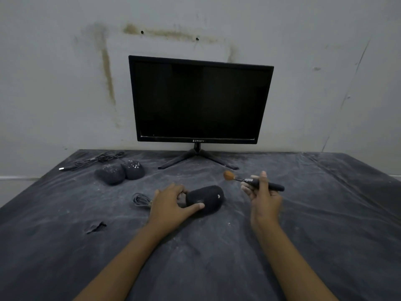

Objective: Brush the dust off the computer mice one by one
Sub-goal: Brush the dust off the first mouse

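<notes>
A black computer mouse (207, 198) lies on the dusty dark table cover in front of me. My left hand (171, 203) grips its near-left end, thumb along its front side. My right hand (263, 192) holds a black-handled brush (253, 180) in the air to the right of the mouse; its orange bristle tip (229, 175) points left and stays clear of the mouse. Two more dark mice (111, 173) (133, 169), speckled with white dust, sit side by side at the back left.
A black monitor (199, 101) on a splayed stand stands against the wall at the back centre. Coiled cables lie behind the two mice (97, 159) and left of my left hand (141, 199). A small tear (96, 227) marks the cover (325, 213) at near left.
</notes>
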